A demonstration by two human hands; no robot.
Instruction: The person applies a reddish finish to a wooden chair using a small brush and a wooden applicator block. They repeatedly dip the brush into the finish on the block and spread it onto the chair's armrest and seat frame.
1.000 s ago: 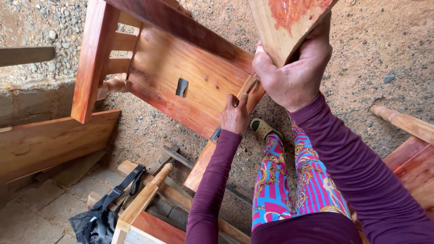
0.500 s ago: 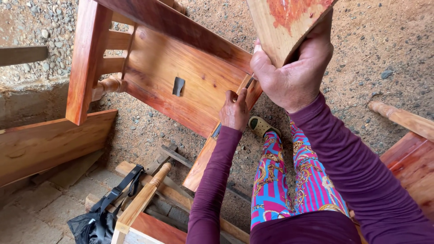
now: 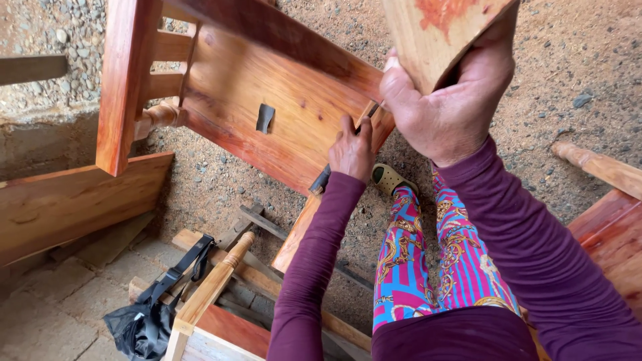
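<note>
A reddish varnished wooden chair [image 3: 281, 107] is tipped up in front of me, its seat underside facing me with a small dark patch [image 3: 265, 117] on it. My left hand [image 3: 352, 150] presses flat against the lower edge of the seat panel. My right hand [image 3: 449, 110] is raised close to the camera, fingers wrapped around the end of a pale wooden piece [image 3: 441, 30] with an orange stain. A chair upright [image 3: 124, 80] with turned spindles stands at the left.
Sandy gravel ground lies beyond the chair. A long wooden plank [image 3: 73, 200] lies at the left. A turned spindle [image 3: 214, 281], a black strap bag [image 3: 150, 321] and scrap boards lie below. More red wood [image 3: 612, 227] sits at the right. My foot wears a green shoe [image 3: 391, 179].
The chair has shifted slightly left and down in view; both hands stay in the same holds.
</note>
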